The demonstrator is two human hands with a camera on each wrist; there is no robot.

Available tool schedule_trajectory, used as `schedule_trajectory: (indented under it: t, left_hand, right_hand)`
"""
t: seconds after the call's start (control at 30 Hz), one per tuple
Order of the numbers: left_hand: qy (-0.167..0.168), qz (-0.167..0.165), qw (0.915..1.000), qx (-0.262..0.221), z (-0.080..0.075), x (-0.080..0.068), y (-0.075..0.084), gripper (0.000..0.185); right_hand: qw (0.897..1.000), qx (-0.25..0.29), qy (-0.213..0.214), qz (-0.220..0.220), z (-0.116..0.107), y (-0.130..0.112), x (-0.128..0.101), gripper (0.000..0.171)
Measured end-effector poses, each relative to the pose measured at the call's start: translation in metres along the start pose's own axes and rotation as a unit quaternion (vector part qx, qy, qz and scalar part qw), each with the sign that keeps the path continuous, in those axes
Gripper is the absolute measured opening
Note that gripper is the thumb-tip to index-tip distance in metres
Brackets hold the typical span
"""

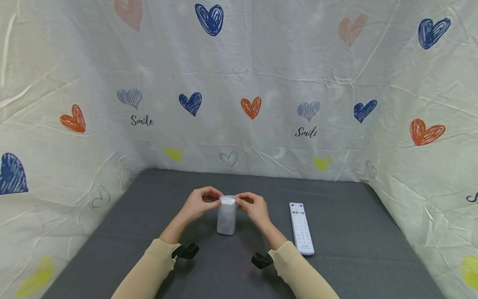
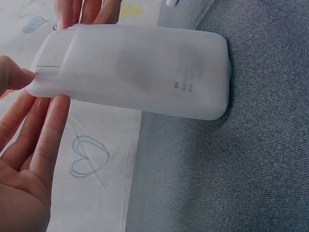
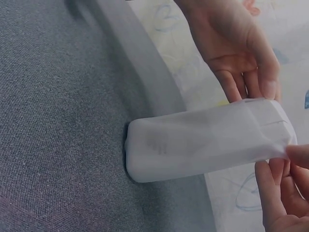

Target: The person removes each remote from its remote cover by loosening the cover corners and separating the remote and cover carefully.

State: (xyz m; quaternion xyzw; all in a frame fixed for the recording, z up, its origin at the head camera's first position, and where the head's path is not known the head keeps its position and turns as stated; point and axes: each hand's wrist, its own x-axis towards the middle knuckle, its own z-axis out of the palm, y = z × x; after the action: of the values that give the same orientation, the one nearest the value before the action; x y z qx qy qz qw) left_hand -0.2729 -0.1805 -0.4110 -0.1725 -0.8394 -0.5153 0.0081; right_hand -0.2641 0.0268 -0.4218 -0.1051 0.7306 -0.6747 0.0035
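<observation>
A white device, its kind blurred by a frosted translucent cover (image 1: 226, 220), stands on end with its lower end at the dark cloth. My left hand (image 1: 199, 203) pinches the cover's upper rim between thumb and fingertips on the left side. On the opposite side, my right hand (image 1: 254, 207) pinches the same rim. In the left wrist view, faint small marks show through the cover (image 2: 145, 72), and a thin seam line crosses the device near its top end. The right wrist view shows the cover (image 3: 207, 140) bunched slightly under the right thumb.
Right of my hands lies a white remote control (image 1: 301, 228) with rows of buttons. Dark grey cloth (image 1: 347, 232) covers the table. Pale sheets (image 1: 276, 83) printed with hearts hang at the back and both sides. Each wrist wears a black strap (image 1: 185, 251).
</observation>
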Motion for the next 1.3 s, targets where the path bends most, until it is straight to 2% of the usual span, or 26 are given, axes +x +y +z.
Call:
schedule_trajectory:
  t: [0.23, 0.47, 0.8, 0.97, 1.3]
  left_hand:
    - [0.012, 0.006, 0.9998, 0.013, 0.001, -0.002, 0.004, 0.019]
    - [0.035, 0.008, 0.999, 0.024, 0.006, 0.012, -0.029, 0.017]
    - [0.069, 0.023, 0.9964, 0.043, 0.009, 0.012, -0.031, 0.012]
    - [0.068, 0.02, 0.9972, 0.025, 0.007, 0.008, -0.032, 0.006]
    - [0.035, 0.003, 0.9986, -0.039, 0.005, 0.01, -0.036, 0.017]
  right_hand:
    - [1.0, -0.003, 0.003, 0.001, 0.001, -0.002, -0.002, 0.022]
    - [1.0, 0.0, 0.007, 0.0, 0.002, -0.002, -0.003, 0.021]
    - [1.0, -0.003, 0.007, -0.011, 0.003, -0.002, -0.004, 0.021]
    - [1.0, -0.009, -0.004, -0.025, 0.004, -0.001, -0.007, 0.021]
    - [1.0, -0.009, -0.004, -0.029, 0.002, 0.001, -0.006, 0.021]
